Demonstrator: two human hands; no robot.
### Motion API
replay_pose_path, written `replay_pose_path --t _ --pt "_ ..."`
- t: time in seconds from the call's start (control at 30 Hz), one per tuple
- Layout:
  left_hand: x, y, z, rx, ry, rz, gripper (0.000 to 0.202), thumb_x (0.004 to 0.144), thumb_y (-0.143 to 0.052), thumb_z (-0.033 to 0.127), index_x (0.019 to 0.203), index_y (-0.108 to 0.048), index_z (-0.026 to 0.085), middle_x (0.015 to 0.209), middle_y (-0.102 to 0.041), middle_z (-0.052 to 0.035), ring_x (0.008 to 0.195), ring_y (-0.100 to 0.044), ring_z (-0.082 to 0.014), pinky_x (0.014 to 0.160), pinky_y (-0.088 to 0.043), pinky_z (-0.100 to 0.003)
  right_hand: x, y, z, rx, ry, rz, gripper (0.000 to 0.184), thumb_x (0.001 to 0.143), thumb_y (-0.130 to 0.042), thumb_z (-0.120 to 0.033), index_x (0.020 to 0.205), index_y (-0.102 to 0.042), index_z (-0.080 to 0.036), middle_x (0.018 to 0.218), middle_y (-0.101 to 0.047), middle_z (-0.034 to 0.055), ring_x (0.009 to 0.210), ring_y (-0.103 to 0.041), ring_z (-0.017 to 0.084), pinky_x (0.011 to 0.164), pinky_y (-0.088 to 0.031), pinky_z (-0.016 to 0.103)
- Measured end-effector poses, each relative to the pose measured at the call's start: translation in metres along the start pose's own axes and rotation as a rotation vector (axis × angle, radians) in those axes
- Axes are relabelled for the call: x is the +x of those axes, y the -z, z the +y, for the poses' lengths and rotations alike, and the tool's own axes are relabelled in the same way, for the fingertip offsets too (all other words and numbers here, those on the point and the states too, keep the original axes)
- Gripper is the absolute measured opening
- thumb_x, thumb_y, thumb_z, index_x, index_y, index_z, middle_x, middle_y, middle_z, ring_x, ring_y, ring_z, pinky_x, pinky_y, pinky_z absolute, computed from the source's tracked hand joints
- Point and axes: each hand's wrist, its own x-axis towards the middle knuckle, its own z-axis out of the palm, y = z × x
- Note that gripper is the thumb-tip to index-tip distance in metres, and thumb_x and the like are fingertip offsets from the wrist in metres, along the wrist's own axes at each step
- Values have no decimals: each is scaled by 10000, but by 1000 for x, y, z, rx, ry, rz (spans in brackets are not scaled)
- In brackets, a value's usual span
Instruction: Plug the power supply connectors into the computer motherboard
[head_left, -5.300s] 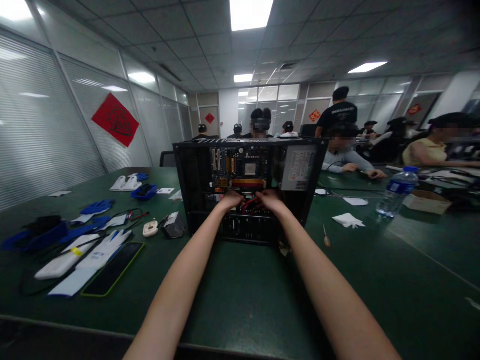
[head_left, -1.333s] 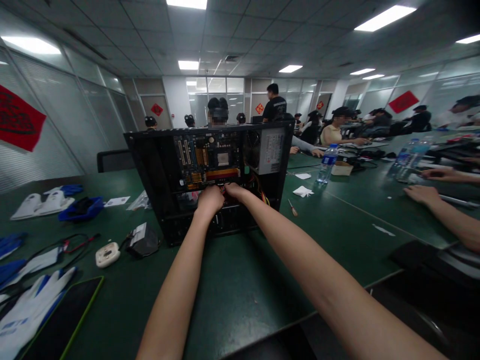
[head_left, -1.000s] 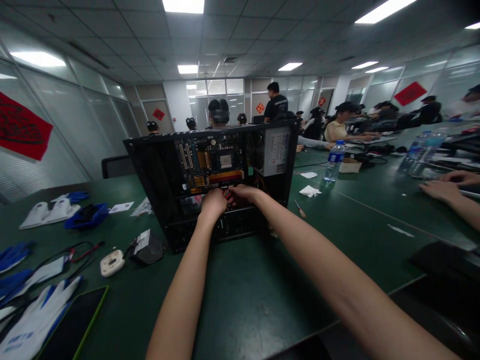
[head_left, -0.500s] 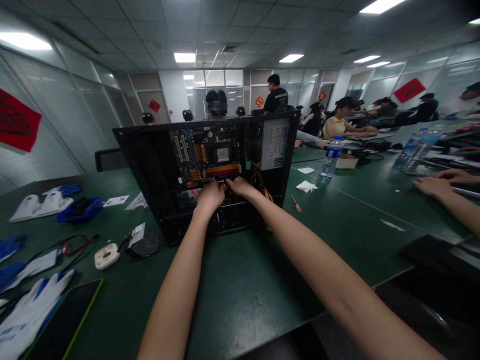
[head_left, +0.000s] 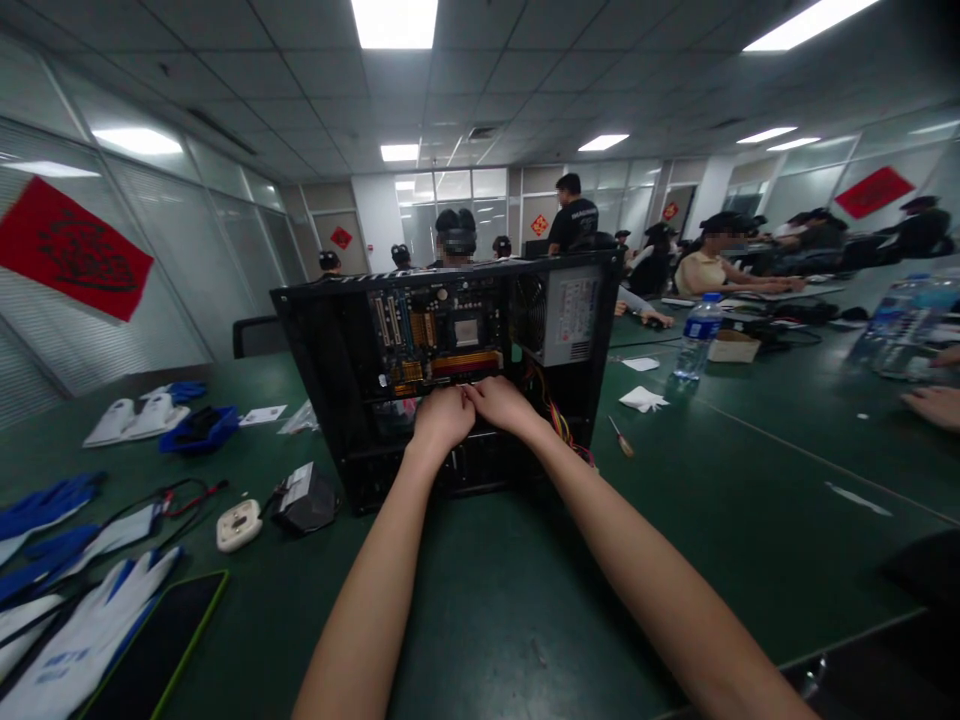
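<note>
An open black computer case [head_left: 322,370] stands on the green table [head_left: 480,590], its motherboard [head_left: 435,335] facing me and the power supply [head_left: 571,318] at the upper right. Both my hands reach into it just below the motherboard. My left hand [head_left: 441,420] is curled closed with its knuckles toward me. My right hand [head_left: 501,402] sits against it, fingers bent inward. What the fingers grip is hidden; red and yellow wires [head_left: 559,425] trail out to the right of them.
Left of the case lie a small black part [head_left: 304,498], a white device [head_left: 238,525], cables, blue-and-white gloves [head_left: 82,630] and a phone [head_left: 161,650]. A screwdriver [head_left: 621,438], tissue and a water bottle [head_left: 694,340] lie to the right. Other people sit around; another person's hand [head_left: 934,405] rests far right.
My hands stay together inside the case below the motherboard; they shifted slightly. The view panned, so the case sits a little more to the right than half a second ago.
</note>
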Motion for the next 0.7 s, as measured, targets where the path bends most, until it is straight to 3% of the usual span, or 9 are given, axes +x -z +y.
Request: replay_pose_path --t 0.2,0.5,0.7 --pt "1 -1 -1 -12 -36 3 336 938 -434 273 992 -753 184 987 -761 -144 936 -713 -272 769 -510 -309 1 -3 5 3 55 16 489 1048 -379 -347 937 -785 -98 990 -759 194 945 -720 271 784 -462 285" --pt "3 -1 -3 -64 -97 -18 294 871 -493 173 971 -768 200 978 -770 -127 946 -710 -255 772 -477 -286 0 -1 2 -23 29 -40 494 1046 -370 -333 949 -785 -84 981 -756 212 942 -726 277 774 -479 290" --pt "9 -9 -5 -43 34 37 323 914 -456 226 853 -765 151 896 -763 -165 847 -711 -261 694 -451 -299 1 -2 0 -36 56 -20 514 1048 -359 -338 969 -791 -70 983 -751 232 950 -728 305 773 -483 314"
